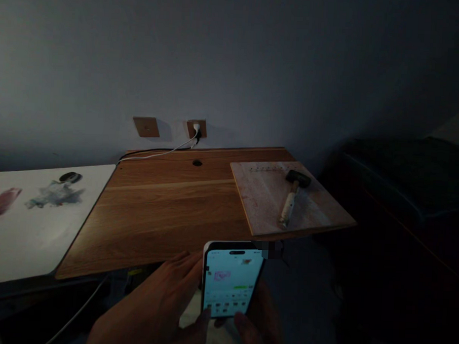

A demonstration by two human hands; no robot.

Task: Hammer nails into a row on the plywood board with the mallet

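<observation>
A lit smartphone is held low in front of me, just below the front edge of a wooden desk. My left hand wraps the phone's left side, its thumb resting on the lower screen. My right hand cups the phone's right side from underneath, thumb near the bottom edge. On the desk's right end lies a pale square board with a black-headed mallet resting on it, well beyond both hands.
A white table with stained marks adjoins the desk on the left. Two wall plates sit above the desk; a white cable runs from the plug in the right socket. Dark furniture fills the right side. Another cable hangs below the desk.
</observation>
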